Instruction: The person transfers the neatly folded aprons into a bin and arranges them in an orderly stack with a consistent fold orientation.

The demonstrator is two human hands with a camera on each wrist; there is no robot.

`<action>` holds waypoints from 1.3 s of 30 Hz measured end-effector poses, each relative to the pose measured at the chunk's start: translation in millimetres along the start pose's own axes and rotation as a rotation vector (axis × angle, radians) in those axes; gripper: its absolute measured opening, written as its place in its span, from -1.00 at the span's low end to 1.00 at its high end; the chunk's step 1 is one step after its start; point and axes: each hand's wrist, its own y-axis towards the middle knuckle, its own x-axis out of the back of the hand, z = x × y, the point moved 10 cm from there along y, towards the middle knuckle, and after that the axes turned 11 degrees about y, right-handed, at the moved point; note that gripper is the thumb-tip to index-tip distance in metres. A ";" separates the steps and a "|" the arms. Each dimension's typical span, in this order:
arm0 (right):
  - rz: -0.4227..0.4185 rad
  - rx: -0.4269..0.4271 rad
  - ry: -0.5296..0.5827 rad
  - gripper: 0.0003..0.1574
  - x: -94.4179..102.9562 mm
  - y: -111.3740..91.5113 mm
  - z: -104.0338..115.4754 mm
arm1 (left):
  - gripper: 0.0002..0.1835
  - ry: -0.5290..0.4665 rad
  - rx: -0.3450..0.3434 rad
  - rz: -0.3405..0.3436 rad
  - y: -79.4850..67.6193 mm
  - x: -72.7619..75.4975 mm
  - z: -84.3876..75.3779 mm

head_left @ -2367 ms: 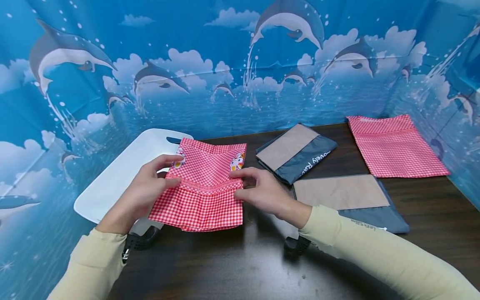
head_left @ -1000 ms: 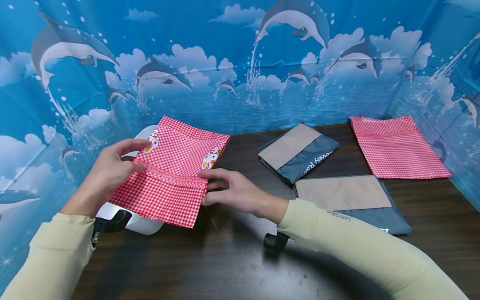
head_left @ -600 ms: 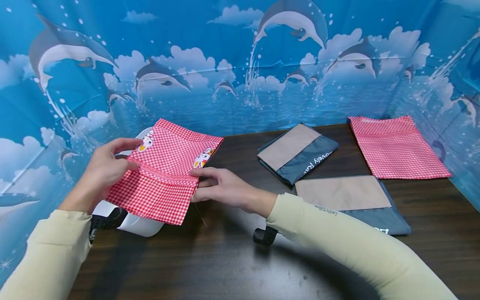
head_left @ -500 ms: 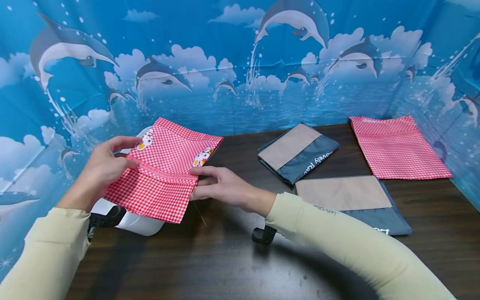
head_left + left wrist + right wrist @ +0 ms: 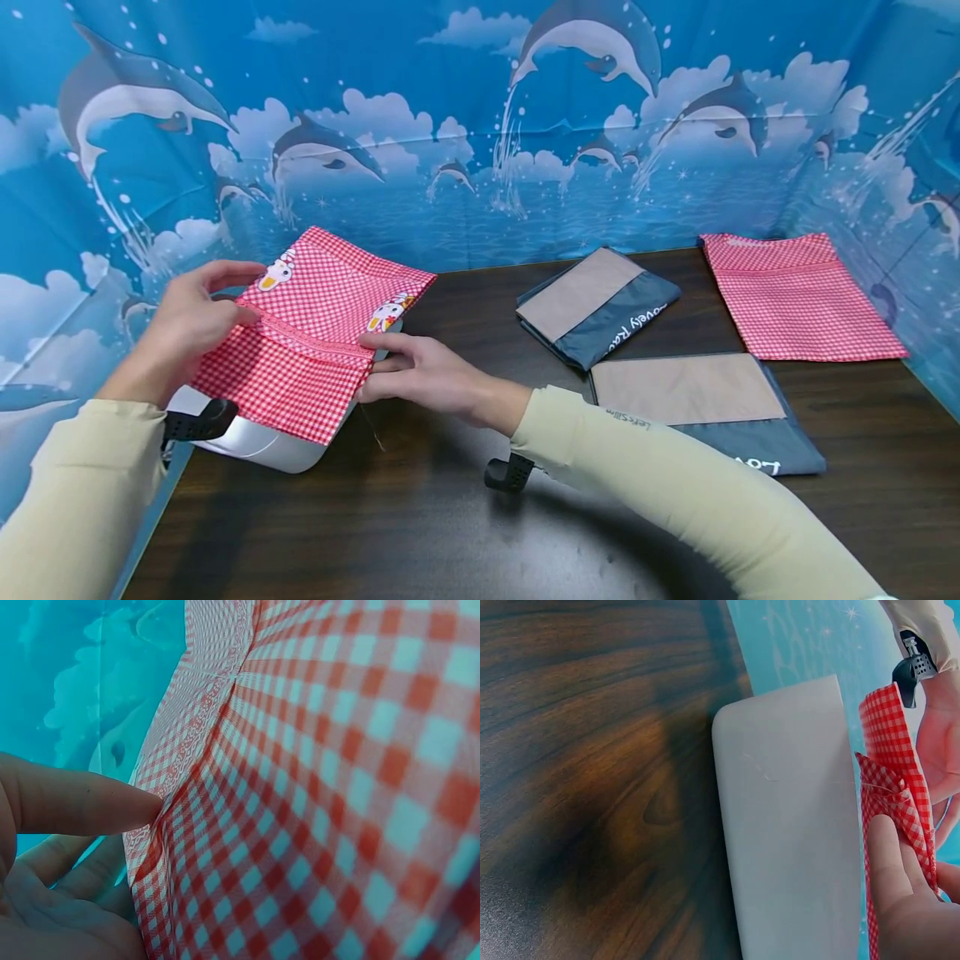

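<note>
A folded red-and-white checked cloth (image 5: 307,333) with rabbit pictures at its sides and a patterned band across it is stretched between both hands. My left hand (image 5: 187,321) pinches its left edge, thumb on the upper face near the band, as the left wrist view shows with the thumb (image 5: 90,804) at the gathered seam. My right hand (image 5: 420,375) pinches the opposite edge, thumb and fingers on either face of the folded layers. Directly beneath the cloth stands a white plastic bin (image 5: 262,446), mostly covered by it; its smooth side wall (image 5: 787,825) fills the middle of the right wrist view.
On the dark wooden table (image 5: 420,517), a folded grey-and-beige cloth (image 5: 600,304) lies right of centre. A larger grey-and-beige one (image 5: 690,387) lies nearer, and another red checked cloth (image 5: 802,296) at far right. A dolphin-print curtain (image 5: 450,133) rises behind and at the sides.
Both hands have carried the checked cloth leftward, from beside the bin to above it, turning it slightly clockwise. It now hides most of the bin. The other folded cloths have stayed put.
</note>
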 end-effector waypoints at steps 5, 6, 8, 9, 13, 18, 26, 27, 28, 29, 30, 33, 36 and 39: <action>0.005 -0.027 0.047 -0.09 -3.6 5.3 -2.4 | -0.23 -0.001 0.010 -0.005 2.8 2.1 3.8; 0.010 -0.032 0.059 -0.09 -4.6 6.4 -2.7 | -0.22 0.000 0.008 -0.005 3.5 2.4 4.0; 0.019 -0.040 0.075 -0.08 -6.4 8.6 -3.4 | -0.22 0.004 0.005 -0.007 5.2 3.1 4.0; 0.023 -0.044 0.079 -0.08 -7.2 9.5 -3.9 | -0.22 0.006 0.002 -0.010 6.2 3.4 3.9; 0.031 -0.055 0.086 -0.07 -10.7 12.6 -5.9 | -0.22 0.008 -0.006 -0.026 9.3 4.0 4.9; 0.027 -0.056 0.091 -0.06 -16.0 17.3 -6.8 | -0.21 0.022 -0.012 -0.041 9.8 5.9 9.7; 0.004 -0.043 0.098 -0.05 -19.0 25.6 -4.8 | -0.18 0.039 -0.017 -0.071 15.4 13.8 11.5; 0.005 -0.040 0.099 -0.04 -19.2 26.4 -5.0 | -0.18 0.044 -0.016 -0.072 16.0 14.6 10.9; 0.007 -0.036 0.097 -0.03 -19.6 27.3 -5.1 | -0.18 0.048 -0.018 -0.071 16.8 15.2 10.5; 0.010 -0.031 0.097 -0.03 -20.3 27.9 -4.9 | -0.18 0.052 -0.016 -0.071 17.4 15.7 10.5; 0.011 -0.027 0.094 -0.02 -20.9 28.5 -4.6 | -0.19 0.056 -0.016 -0.070 18.1 16.1 10.6; 0.019 -0.020 0.085 -0.01 -23.9 30.5 -3.5 | -0.18 0.070 -0.015 -0.070 20.0 17.1 13.3; 0.020 -0.023 0.083 -0.01 -26.8 33.0 -2.5 | -0.16 0.071 -0.004 -0.067 21.8 18.0 18.8; 0.007 -0.031 0.089 -0.02 -28.1 36.3 -2.4 | -0.19 0.076 0.008 -0.062 22.3 18.1 23.4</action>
